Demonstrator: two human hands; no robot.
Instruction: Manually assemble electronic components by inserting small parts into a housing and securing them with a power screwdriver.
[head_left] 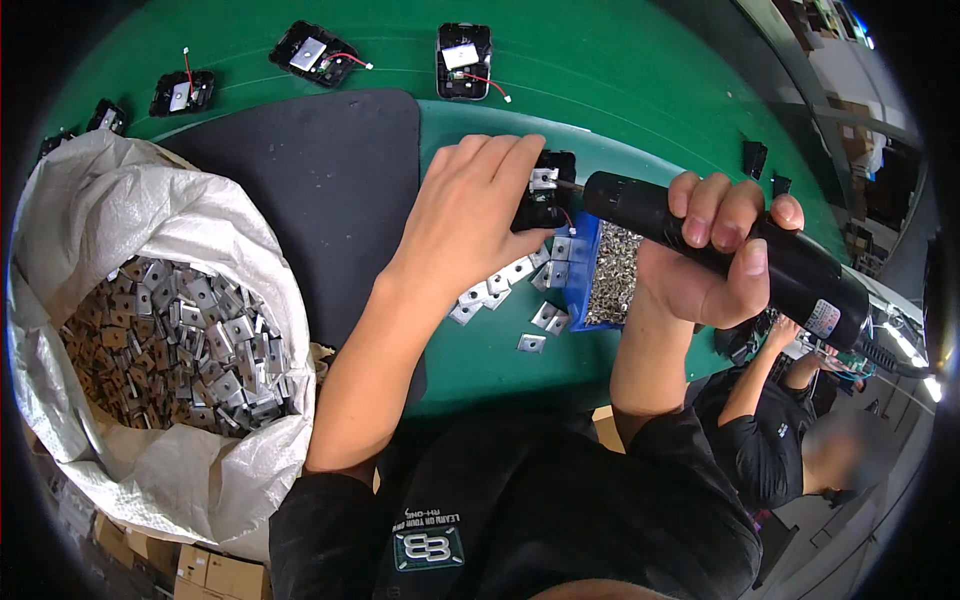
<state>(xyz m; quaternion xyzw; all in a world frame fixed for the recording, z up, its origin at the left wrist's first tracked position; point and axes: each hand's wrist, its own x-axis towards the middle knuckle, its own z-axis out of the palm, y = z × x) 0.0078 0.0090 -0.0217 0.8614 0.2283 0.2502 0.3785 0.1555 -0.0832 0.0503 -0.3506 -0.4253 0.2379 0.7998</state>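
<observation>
My right hand is wrapped round a black electric screwdriver, which lies nearly level with its bit pointing left. The bit reaches a small metal plate inside a black plastic housing. My left hand grips that housing from its left side, fingers over the far edge and thumb at the near edge. A short red wire hangs from the housing's near end. Just below it, several loose square metal plates with centre holes lie on the green table. Beside them stands a blue bin of small screws.
At left, a white woven sack holds many metal plates. A dark mat lies beside it. Black housings with red wires, one of them a housing, line the far green surface. Another person works at right.
</observation>
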